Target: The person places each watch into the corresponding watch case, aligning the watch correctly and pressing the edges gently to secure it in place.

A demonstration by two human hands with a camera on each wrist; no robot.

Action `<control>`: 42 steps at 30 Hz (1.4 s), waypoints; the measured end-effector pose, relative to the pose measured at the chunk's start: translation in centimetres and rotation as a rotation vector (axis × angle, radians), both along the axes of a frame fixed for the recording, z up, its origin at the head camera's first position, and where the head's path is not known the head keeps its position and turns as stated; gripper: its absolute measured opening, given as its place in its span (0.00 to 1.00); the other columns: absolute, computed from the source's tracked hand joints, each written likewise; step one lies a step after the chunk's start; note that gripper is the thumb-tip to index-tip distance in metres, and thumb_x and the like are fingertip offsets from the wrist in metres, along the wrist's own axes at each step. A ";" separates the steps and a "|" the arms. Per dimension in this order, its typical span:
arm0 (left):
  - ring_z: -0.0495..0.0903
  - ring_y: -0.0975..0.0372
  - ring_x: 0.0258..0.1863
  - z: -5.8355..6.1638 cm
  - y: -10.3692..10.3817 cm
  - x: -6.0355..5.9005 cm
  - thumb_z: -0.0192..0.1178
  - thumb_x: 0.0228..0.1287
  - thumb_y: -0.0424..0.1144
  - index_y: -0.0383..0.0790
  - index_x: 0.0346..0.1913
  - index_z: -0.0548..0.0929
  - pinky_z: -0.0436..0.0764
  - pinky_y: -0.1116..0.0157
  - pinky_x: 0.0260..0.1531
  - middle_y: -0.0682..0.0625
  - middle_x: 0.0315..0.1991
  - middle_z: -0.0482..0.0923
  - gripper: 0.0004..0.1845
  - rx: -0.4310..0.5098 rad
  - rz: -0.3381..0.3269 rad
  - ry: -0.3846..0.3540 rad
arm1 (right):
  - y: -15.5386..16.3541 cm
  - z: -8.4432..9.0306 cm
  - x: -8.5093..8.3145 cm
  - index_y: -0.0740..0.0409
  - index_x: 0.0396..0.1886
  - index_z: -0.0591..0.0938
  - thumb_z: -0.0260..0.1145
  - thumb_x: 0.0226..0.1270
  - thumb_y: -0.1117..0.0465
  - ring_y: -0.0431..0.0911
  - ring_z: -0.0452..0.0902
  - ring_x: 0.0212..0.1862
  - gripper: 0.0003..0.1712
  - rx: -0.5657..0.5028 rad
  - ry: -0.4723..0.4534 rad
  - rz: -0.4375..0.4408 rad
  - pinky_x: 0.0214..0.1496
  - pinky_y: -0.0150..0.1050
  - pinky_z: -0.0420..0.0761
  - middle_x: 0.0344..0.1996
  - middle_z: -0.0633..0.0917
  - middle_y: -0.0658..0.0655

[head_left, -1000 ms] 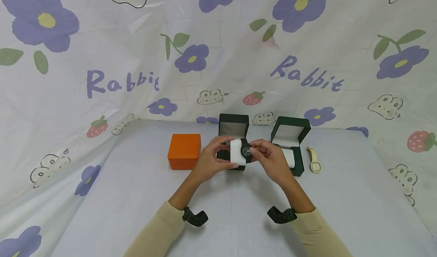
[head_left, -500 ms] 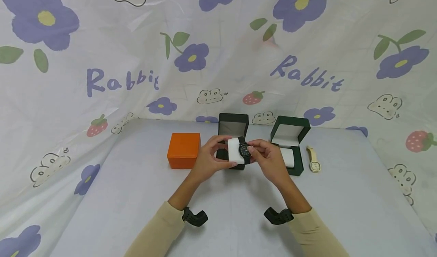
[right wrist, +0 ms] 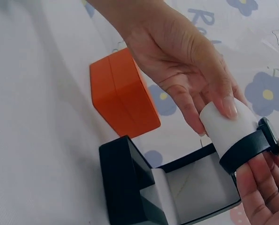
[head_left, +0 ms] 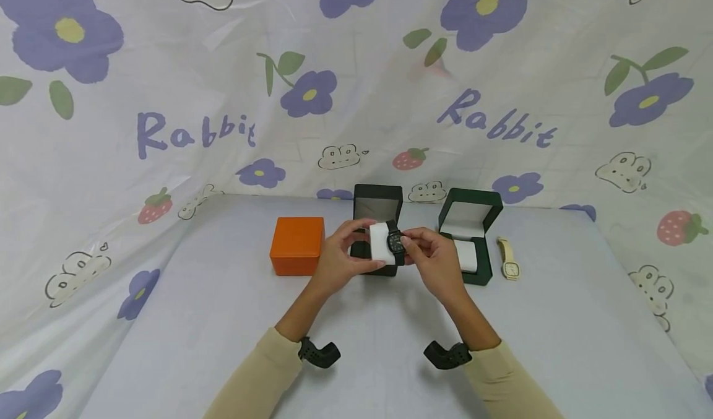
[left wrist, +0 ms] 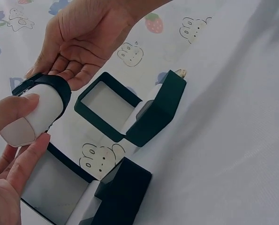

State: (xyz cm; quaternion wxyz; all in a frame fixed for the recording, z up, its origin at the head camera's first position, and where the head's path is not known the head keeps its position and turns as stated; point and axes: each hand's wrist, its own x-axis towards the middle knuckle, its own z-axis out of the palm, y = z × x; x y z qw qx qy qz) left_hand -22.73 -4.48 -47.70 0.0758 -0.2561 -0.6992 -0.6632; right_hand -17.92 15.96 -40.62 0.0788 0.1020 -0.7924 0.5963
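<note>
Your left hand point(head_left: 340, 259) grips the white pillow point(head_left: 379, 244). Your right hand point(head_left: 431, 261) pinches the black watch point(head_left: 396, 242) wrapped round it, above the open black box point(head_left: 378, 221).

The pillow point(head_left: 379, 243) looks soft, smooth and matt white. The watch point(head_left: 396, 243) strap around it is matt black, like rubber or plastic. The black box point(head_left: 377, 205) and green box point(head_left: 471, 209) are matt outside with a pale smooth lining. The orange box point(head_left: 298, 246) has a faint sheen. The printed cloth point(head_left: 167, 320) covering the worktop is thin, creased and slightly glossy.
</note>
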 end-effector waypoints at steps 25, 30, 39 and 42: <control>0.78 0.51 0.57 0.9 -0.8 -0.1 0.79 0.50 0.27 0.44 0.68 0.76 0.89 0.57 0.39 0.50 0.64 0.71 0.40 -0.020 -0.056 -0.032 | 1.6 -3.0 -1.3 0.62 0.49 0.87 0.73 0.66 0.66 0.49 0.82 0.50 0.13 0.063 0.049 0.133 0.57 0.38 0.83 0.45 0.87 0.58; 0.78 0.50 0.57 1.0 -0.9 0.1 0.78 0.50 0.25 0.42 0.68 0.75 0.89 0.56 0.39 0.49 0.65 0.71 0.40 0.009 -0.051 -0.020 | 1.9 -3.3 -1.5 0.55 0.38 0.90 0.76 0.62 0.63 0.46 0.82 0.48 0.05 0.143 0.106 0.118 0.62 0.50 0.81 0.38 0.88 0.51; 0.79 0.50 0.56 1.1 -0.6 0.4 0.79 0.48 0.25 0.44 0.66 0.77 0.89 0.57 0.38 0.48 0.64 0.72 0.40 0.048 -0.013 -0.010 | 1.5 -3.3 -1.3 0.55 0.34 0.90 0.77 0.59 0.66 0.45 0.82 0.42 0.04 0.145 0.154 0.053 0.52 0.49 0.84 0.32 0.88 0.49; 0.79 0.50 0.55 1.2 -0.4 0.5 0.79 0.48 0.24 0.43 0.66 0.77 0.89 0.56 0.38 0.46 0.63 0.72 0.39 0.057 -0.001 0.004 | 1.3 -3.3 -1.2 0.57 0.33 0.91 0.77 0.59 0.66 0.45 0.82 0.40 0.03 0.143 0.161 0.014 0.45 0.41 0.83 0.31 0.89 0.50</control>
